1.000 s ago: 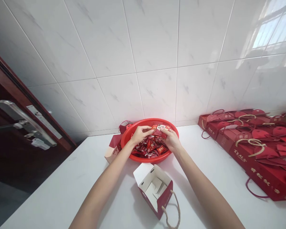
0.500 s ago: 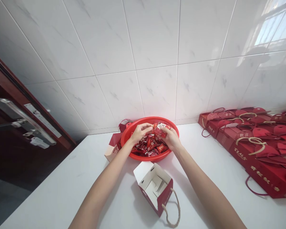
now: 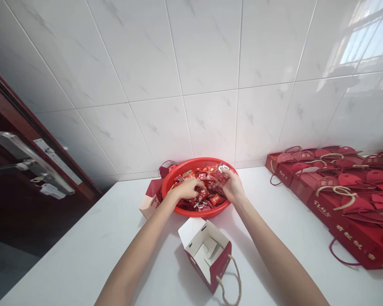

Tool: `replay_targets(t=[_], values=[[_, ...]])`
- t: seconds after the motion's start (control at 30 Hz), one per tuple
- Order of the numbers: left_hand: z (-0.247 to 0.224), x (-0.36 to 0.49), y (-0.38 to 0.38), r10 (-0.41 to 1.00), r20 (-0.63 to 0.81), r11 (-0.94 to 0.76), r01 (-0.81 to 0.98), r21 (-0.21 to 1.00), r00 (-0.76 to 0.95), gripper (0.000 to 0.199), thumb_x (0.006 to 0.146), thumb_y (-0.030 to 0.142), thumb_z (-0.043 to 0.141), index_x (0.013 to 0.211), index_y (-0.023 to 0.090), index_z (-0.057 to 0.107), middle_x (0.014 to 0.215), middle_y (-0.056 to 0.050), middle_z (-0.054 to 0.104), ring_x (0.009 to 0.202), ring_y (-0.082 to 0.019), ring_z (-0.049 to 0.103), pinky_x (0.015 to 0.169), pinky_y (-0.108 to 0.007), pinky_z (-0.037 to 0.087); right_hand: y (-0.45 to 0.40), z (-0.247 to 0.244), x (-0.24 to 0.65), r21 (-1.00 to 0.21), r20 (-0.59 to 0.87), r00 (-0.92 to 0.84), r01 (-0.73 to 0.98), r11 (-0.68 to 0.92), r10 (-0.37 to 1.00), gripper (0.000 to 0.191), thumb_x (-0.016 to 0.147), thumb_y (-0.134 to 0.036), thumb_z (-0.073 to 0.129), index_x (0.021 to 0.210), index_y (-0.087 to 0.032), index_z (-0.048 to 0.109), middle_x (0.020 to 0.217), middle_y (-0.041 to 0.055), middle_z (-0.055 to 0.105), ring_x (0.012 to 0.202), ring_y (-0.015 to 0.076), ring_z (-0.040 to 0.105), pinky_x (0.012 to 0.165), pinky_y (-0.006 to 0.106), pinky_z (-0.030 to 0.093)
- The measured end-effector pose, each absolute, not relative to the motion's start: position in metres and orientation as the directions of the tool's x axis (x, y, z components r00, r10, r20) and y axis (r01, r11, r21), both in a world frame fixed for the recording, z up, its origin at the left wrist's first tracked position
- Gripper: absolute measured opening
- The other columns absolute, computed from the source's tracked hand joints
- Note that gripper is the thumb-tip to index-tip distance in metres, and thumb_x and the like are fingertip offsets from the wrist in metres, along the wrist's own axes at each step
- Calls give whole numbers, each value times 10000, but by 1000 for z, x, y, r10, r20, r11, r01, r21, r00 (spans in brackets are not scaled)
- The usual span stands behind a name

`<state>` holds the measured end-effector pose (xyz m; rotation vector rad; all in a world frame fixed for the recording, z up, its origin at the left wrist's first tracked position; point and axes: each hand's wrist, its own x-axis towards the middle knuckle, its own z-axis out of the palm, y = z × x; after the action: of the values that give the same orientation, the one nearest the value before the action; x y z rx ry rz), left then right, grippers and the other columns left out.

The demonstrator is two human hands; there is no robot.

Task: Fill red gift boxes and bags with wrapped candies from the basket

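Observation:
A red plastic basket (image 3: 196,215) stands near the wall, filled with red-wrapped candies (image 3: 210,199). My left hand (image 3: 189,188) reaches into it, fingers curled down among the wrappers; whether they grip one is hidden. Over the basket's right side, my right hand (image 3: 232,185) is closed on wrapped candies (image 3: 222,168) pinched at its fingertips. In front of the basket a small gift box (image 3: 207,253) sits with its white lid flap up and its pale inside showing. A rope handle (image 3: 238,276) hangs off its right side.
Several red gift boxes (image 3: 335,212) with cord handles are packed together along the right. Left of the basket is another red and cream box (image 3: 151,199). A tiled wall (image 3: 207,119) borders the white table (image 3: 115,238); a door (image 3: 25,187) stands at the left.
My left hand has left the candies by my right hand and moved down into the basket. My right hand has shifted slightly right, still holding candies. The open box stays put.

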<state>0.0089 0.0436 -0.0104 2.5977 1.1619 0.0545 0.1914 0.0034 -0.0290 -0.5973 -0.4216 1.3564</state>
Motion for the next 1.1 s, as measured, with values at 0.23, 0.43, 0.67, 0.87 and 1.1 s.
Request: replay_targets(t=[0.23, 0.43, 0.67, 0.87, 1.1], values=[[-17, 4, 45, 819, -58, -530, 792, 304, 571, 231, 680, 311, 750, 887, 209, 746, 891, -28, 721, 904, -257, 639, 855, -318, 453, 2, -28, 191, -633, -78, 161, -770, 76, 984, 155, 587, -185, 761, 631, -198, 613, 673, -32, 674, 694, 146, 639, 706, 293, 566], [-20, -3, 47, 862, 239, -486, 591, 644, 447, 341, 705, 502, 761, 790, 179, 693, 736, -22, 664, 761, -227, 606, 723, -306, 464, -2, -23, 191, -645, -70, 138, -762, 61, 988, 176, 538, -198, 797, 605, -202, 635, 663, -30, 670, 693, 144, 620, 703, 288, 562], [-10, 4, 38, 877, 319, -427, 280, 860, 358, 455, 687, 582, 783, 736, 161, 616, 707, 4, 625, 703, -169, 585, 686, -278, 483, -6, -21, 191, -715, -53, 57, -699, 2, 997, 226, 507, -250, 856, 632, -192, 677, 699, -7, 705, 702, 160, 648, 671, 281, 539], [-4, 10, 26, 888, 360, -426, 214, 879, 287, 475, 739, 627, 716, 651, 196, 534, 623, 43, 503, 604, -130, 491, 598, -259, 433, -15, -15, 189, -800, 34, -51, -600, -3, 998, 311, 515, -305, 915, 724, -180, 721, 776, 16, 737, 766, 172, 672, 758, 310, 564], [16, 0, -11, 898, 329, -363, 70, 929, 292, 373, 729, 515, 782, 743, 171, 638, 689, 15, 621, 657, -155, 588, 642, -270, 487, -44, 18, 204, -931, 133, -261, -363, 30, 956, 343, 617, -376, 877, 835, -156, 730, 800, 46, 741, 737, 197, 683, 737, 344, 566]])
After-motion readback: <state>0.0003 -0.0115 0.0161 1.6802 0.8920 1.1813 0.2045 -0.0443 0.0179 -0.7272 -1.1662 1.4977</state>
